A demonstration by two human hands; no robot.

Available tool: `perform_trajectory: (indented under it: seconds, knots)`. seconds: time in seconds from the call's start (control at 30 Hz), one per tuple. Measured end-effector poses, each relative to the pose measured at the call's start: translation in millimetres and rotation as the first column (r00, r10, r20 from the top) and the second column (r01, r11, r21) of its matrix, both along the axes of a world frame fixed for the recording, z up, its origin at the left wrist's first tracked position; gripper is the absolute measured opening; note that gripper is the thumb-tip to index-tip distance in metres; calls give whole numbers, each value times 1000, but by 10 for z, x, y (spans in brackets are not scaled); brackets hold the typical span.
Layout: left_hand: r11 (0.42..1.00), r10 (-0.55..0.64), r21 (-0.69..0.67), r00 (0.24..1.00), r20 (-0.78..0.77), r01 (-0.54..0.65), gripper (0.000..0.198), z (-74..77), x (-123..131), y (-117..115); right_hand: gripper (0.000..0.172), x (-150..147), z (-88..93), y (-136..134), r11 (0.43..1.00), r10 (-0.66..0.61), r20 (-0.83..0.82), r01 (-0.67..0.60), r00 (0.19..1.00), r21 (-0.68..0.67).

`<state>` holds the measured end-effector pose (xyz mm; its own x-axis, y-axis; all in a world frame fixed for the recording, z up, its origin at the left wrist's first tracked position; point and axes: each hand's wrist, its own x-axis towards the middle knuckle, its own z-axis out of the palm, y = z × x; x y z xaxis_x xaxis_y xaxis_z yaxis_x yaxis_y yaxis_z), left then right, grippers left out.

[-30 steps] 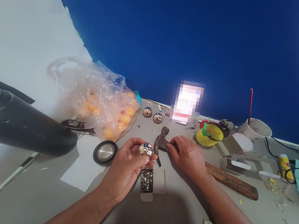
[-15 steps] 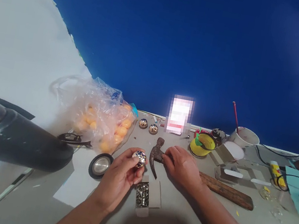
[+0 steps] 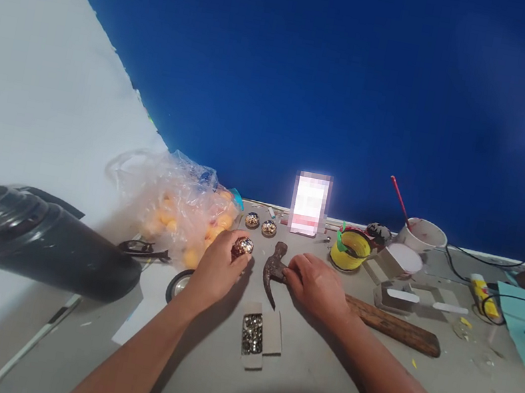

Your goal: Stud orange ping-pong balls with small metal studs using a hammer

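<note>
My left hand [image 3: 216,273] is closed around a small ball covered in shiny metal studs [image 3: 245,245], held above the table. My right hand [image 3: 320,289] grips the claw hammer [image 3: 274,272] close to its head; the wooden handle passes under that hand and out to the right. The hammer lies on the tabletop, and the right fingertips are partly hidden. Between my forearms sits an open small cardboard box [image 3: 253,332] full of shiny metal pieces, too small to name surely. Two similar studded balls [image 3: 252,220] [image 3: 268,228] rest farther back.
A clear plastic bag [image 3: 174,205] of orange balls lies at back left, near eyeglasses [image 3: 141,248] and a big dark cylinder [image 3: 55,248]. On the right are a yellow tape roll [image 3: 347,259], a white tub [image 3: 425,237], opened cartons [image 3: 397,298] and a glue tube [image 3: 483,295].
My left hand has moved forward, away from me, and turned over with the studded ball, so its back now shows. My right hand stays on the hammer. The view has shifted slightly.
</note>
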<state>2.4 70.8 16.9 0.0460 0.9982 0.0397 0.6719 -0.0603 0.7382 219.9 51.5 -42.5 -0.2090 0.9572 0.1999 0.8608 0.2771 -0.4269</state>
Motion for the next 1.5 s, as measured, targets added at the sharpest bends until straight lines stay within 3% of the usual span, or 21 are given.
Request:
perform_trajectory:
  seconds: [0.1, 0.2, 0.4, 0.63, 0.73, 0.87, 1.03, 1.2, 1.5]
  knots:
    - [989, -19, 142, 996, -91, 32, 48, -27, -30, 83, 18, -4, 17, -5, 1000, 0, 9, 0, 1000, 5]
    - [980, 17, 200, 993, -121, 7, 38, 5, -110, 41, 19, -7, 34, -9, 1000, -7, 25, 7, 1000, -11]
    - [999, -13, 37, 998, -58, 15, 34, 122, -240, -213, 19, -8, 35, -1, 999, -15, 33, 16, 999, -34]
    - [991, -132, -23, 991, -34, 131, 24, 191, -236, -543, 20, 11, 49, -21, 999, -10, 31, 11, 999, -36]
    - [980, -196, -26, 981, -3, 196, 14, 127, -204, -719, 22, 30, 67, -22, 999, 2, 40, 0, 999, -35]
    - [941, -326, -109, 944, -44, 320, 11, -67, -115, -915, 23, 41, 62, -7, 998, 4, 55, -1, 998, -59]
    - [926, -374, -152, 891, -256, 345, 25, -195, -5, -967, 23, 38, 65, -9, 999, 0, 62, 2, 998, -47]
    - [917, -388, -217, 870, -304, 333, 49, -189, 26, -937, 22, 23, 77, -14, 999, -17, 59, 19, 998, -28]
    - [910, -398, -240, 871, -288, 337, 21, -250, 27, -956, 20, 3, 60, -3, 999, -28, 38, 29, 999, -40]
